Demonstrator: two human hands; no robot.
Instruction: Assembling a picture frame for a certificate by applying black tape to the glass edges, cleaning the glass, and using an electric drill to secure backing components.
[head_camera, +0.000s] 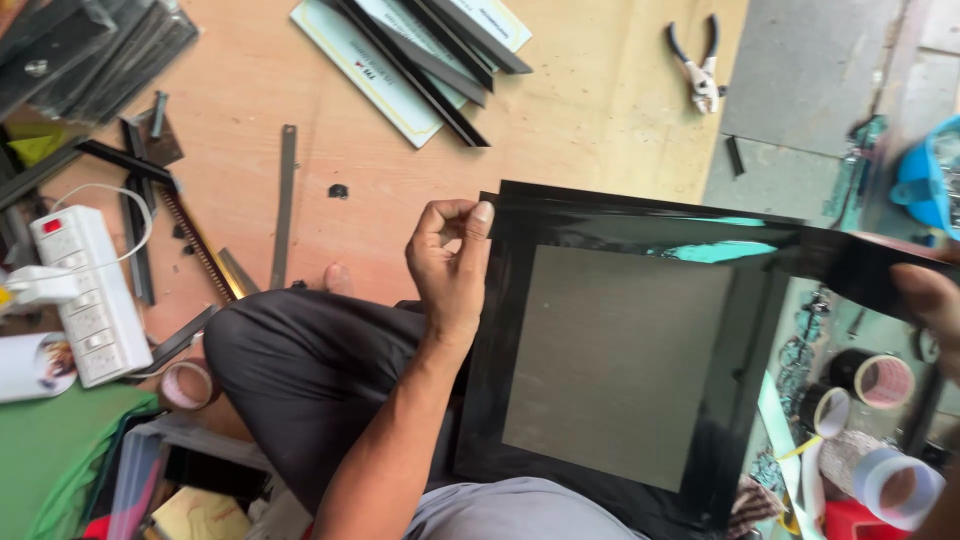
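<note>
The left hand (452, 262) comes up from a bare forearm that crosses the lap, fingers curled in and thumb pressed against them, pinching the left edge of a frame (640, 350). The frame is square, glossy black, with a dull grey-brown panel in its middle; its shiny border mirrors a streak of turquoise near the top. It rests tilted on the person's lap, spreading right from the left hand. The right hand (930, 300) shows only at the picture's edge, fingertips laid on the frame's upper right corner; whether it grips cannot be told.

Beyond the left hand lies a pale wooden floor. Up and right of it sit black strips (420, 50) over flat white packages with a green border. Farther right, pliers (697, 62) with black handles lie near grey tiles. Left of the hand, a thin metal bar (284, 200) lies straight on the boards, and beyond it a white power strip (85, 290) with a red switch. Below the right hand stand tape rolls (880, 380), one with a pinkish core, others black and clear.
</note>
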